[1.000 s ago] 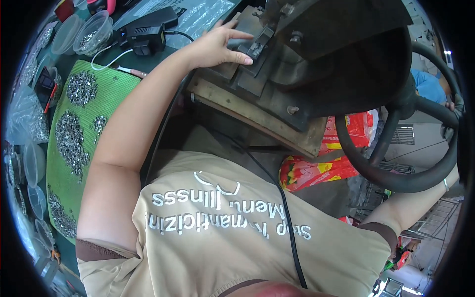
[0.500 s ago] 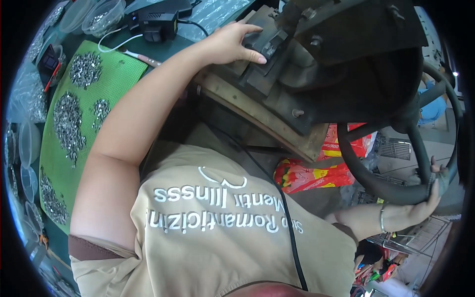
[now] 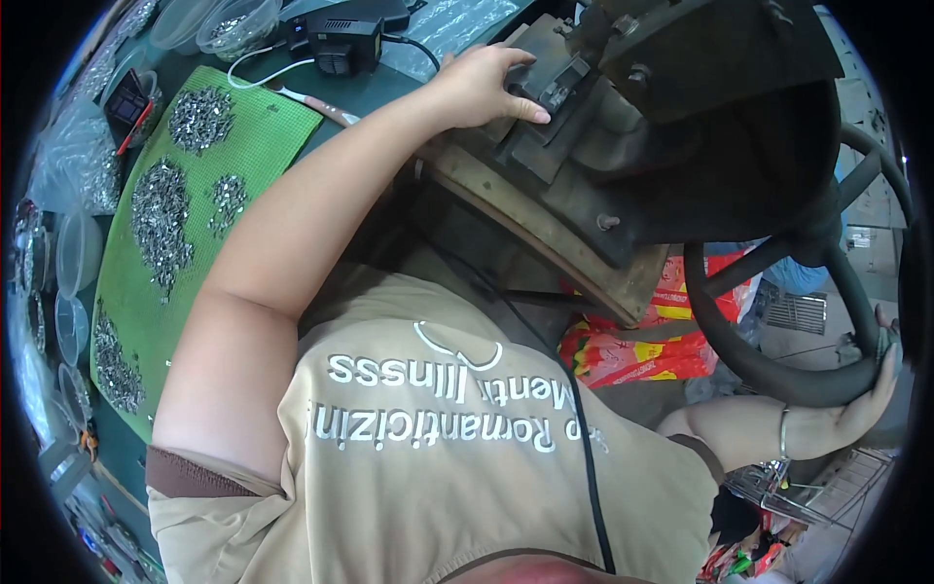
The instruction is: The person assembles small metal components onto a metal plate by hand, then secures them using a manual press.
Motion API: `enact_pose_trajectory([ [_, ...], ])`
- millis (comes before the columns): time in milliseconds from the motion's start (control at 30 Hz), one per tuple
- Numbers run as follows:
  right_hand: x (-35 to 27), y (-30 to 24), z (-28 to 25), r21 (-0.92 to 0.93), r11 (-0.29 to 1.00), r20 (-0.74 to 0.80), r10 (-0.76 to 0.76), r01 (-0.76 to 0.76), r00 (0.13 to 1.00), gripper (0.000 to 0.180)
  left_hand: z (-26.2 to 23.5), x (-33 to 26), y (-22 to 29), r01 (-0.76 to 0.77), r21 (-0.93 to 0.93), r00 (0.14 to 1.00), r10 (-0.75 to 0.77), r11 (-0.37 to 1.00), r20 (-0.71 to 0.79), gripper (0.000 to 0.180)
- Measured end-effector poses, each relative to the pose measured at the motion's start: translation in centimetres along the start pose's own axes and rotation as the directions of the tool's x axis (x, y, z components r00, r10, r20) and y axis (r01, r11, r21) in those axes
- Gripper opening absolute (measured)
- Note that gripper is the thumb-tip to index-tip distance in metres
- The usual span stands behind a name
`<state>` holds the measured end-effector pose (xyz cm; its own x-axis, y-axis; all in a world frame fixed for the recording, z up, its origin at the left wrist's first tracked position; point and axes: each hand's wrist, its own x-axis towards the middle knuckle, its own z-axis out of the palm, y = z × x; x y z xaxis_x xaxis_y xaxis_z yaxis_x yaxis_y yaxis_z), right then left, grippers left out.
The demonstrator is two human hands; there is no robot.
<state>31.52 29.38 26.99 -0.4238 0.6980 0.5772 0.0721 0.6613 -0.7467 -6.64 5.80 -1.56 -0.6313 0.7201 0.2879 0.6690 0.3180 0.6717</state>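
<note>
At the dark metal hand press, my left hand [image 3: 486, 90] rests on the die block [image 3: 550, 107], thumb and forefinger spread apart along its near side. The other fingers of that hand are partly hidden, and no loose part shows between them. On the right, my right hand [image 3: 880, 378] lies with its palm against the lower outer rim of the press's large handwheel [image 3: 778, 375], fingers stretched out along it. The press body [image 3: 720, 165] stands on a wooden board [image 3: 545, 229] between my two arms.
Piles of small shiny metal pieces [image 3: 161, 219] lie on a green mat [image 3: 131, 302] at the left. Beyond it are clear plastic tubs [image 3: 233, 29], a black corded device [image 3: 341, 44] and a pen-like tool [image 3: 326, 107]. Red bags [image 3: 642, 355] sit below the wheel.
The whole view has shifted slightly, so everything sits further right. My left hand keeps its place on the die block; my right hand stays against the wheel rim, its fingers a little straighter.
</note>
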Motion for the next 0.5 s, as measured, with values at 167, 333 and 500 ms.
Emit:
enact_pose_trajectory([
  [167,-10.2,6.5,8.5,-0.245,0.874,-0.363,-0.485,0.421,0.796,0.047,1.0,-1.2,1.1,0.023,0.087,0.984,-0.007,0.996,-0.179,0.086],
  [333,-9.8,5.6,5.5,-0.042,0.959,-0.412,-0.271,0.28,0.87,0.056,2.3,-3.3,3.7,0.024,0.248,0.916,0.078,0.968,-0.394,0.078],
  [500,-9.9,1.4,12.2,-0.458,0.379,-0.531,-0.842,0.804,0.094,0.034,2.1,-3.1,2.6,0.028,0.242,0.955,0.046,0.97,-0.294,0.034],
])
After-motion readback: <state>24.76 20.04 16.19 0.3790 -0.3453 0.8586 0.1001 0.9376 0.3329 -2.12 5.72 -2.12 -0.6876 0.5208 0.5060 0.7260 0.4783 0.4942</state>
